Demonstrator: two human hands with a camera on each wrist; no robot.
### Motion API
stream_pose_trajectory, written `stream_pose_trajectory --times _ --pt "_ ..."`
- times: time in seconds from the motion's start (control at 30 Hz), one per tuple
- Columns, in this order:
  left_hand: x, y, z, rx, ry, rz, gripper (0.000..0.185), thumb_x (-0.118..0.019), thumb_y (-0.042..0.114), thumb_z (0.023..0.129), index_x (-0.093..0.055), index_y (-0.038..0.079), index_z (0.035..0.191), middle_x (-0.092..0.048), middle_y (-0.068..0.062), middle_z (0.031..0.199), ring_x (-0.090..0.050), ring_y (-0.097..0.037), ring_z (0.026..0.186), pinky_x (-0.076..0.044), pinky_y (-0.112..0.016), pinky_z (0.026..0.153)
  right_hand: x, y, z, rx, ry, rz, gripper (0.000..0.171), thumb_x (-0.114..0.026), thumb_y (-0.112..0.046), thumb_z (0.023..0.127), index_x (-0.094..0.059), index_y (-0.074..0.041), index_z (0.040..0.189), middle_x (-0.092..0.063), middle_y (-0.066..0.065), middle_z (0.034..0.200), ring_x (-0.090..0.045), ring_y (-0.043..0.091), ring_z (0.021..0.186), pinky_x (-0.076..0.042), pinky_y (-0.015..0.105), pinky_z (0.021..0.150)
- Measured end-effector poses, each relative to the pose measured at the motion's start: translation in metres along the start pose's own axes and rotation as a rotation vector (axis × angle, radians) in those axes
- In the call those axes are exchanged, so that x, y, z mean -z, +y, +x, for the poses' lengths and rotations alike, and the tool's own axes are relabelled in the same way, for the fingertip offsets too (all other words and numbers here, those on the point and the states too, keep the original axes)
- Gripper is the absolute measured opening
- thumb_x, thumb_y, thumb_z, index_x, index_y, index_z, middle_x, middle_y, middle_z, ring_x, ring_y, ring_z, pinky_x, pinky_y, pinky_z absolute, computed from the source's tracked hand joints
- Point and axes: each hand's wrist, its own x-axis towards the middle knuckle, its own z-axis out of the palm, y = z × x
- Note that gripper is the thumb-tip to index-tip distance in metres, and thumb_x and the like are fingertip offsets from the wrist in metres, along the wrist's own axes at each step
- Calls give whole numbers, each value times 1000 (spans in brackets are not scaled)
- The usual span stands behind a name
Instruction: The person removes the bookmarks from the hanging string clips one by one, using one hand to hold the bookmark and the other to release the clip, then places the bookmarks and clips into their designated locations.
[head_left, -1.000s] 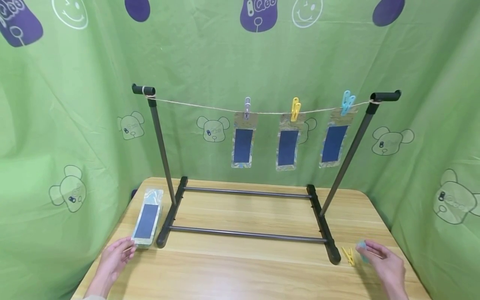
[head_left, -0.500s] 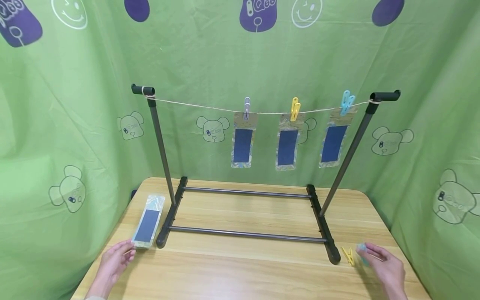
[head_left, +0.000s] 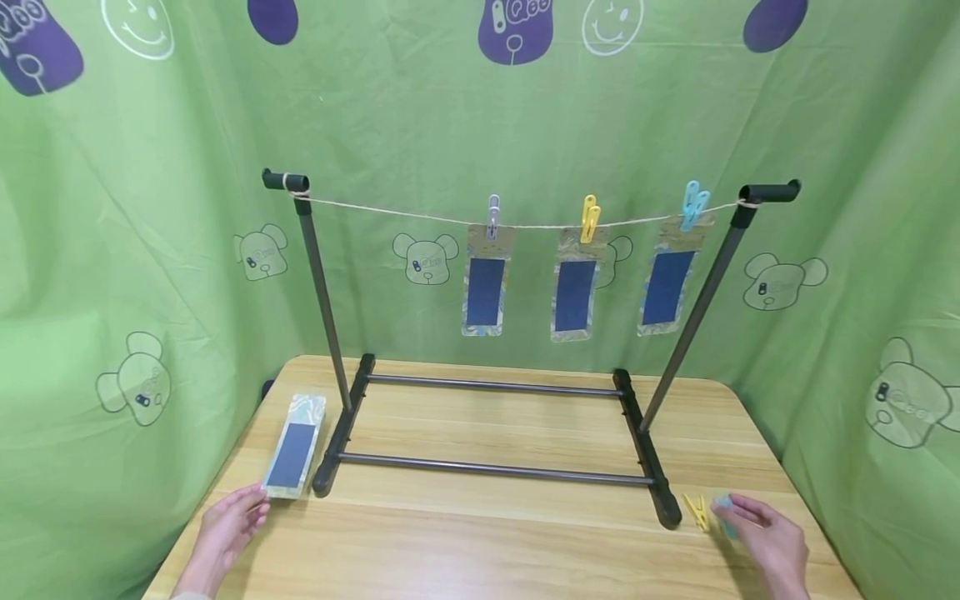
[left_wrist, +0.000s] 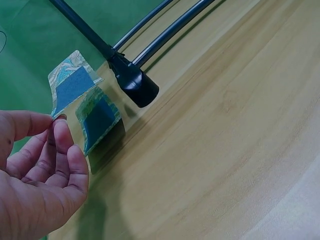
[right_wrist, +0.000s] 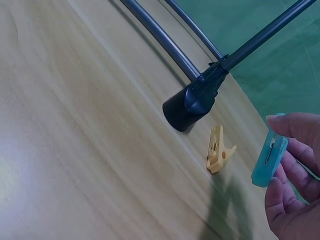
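With thumb and fingertips, my left hand [head_left: 227, 529] pinches the near corner of a patterned card [head_left: 292, 454] with a dark blue rectangle. In the left wrist view the pinched card [left_wrist: 75, 87] is lifted, and a second similar card [left_wrist: 100, 119] shows just below it. At the table's right side, my right hand [head_left: 772, 533] holds a teal clothespin [right_wrist: 270, 155] between thumb and fingers. Beside it, on the wood, lies a yellow clothespin [head_left: 697, 512].
A black stand [head_left: 491, 468] carries a string [head_left: 390, 210] between two posts. Three similar cards hang toward its right half, under a purple clothespin [head_left: 492, 218], a yellow clothespin [head_left: 590, 220] and a blue clothespin [head_left: 694, 206]. Green curtain [head_left: 420, 108] surrounds the wooden table [head_left: 450, 542].
The card at my left hand has shifted and tilted, its far end coming slightly nearer. My right hand with the teal clothespin has dipped slightly; the hanging cards stay put.
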Motion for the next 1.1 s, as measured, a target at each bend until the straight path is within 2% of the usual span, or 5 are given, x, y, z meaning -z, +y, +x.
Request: stream_pose_trajectory --times 0.33,0.4,0.6,0.87,1.1 --pt "3 -7 5 -8 4 29 16 -58 3 95 -65 17 92 -65 2 83 -61 -6 77 -55 -19 75 -1 9 2 -37 33 43 70 -85 -48 70 -63 -7 123 -68 -16 84 -55 -5 71 -48 19 65" --pt "3 -8 5 -3 8 30 17 -58 3 95 -64 18 92 -65 2 83 -61 -6 77 -55 -19 76 -1 9 2 -40 36 28 70 -85 -49 69 -64 -7 122 -69 -12 86 -55 -5 71 -48 22 68" --pt "2 -9 5 1 12 30 17 -59 3 94 -65 18 90 -66 3 81 -62 -5 77 -55 -19 75 -2 11 1 -38 42 -10 66 -84 -49 70 -67 -5 116 -72 4 95 -55 3 75 -47 45 83" --pt "3 -12 9 0 18 44 16 -58 2 94 -65 17 92 -67 2 81 -62 -5 76 -55 -19 75 -8 14 1 -39 43 -24 69 -84 -46 71 -63 1 118 -72 11 96 -61 32 95 -47 47 81" --pt "3 -14 11 -14 20 57 14 -56 1 95 -65 13 96 -67 1 85 -63 -7 79 -55 -22 79 -10 17 0 20 30 -78 68 -82 -44 74 -63 4 117 -72 13 97 -62 13 76 -48 45 79"
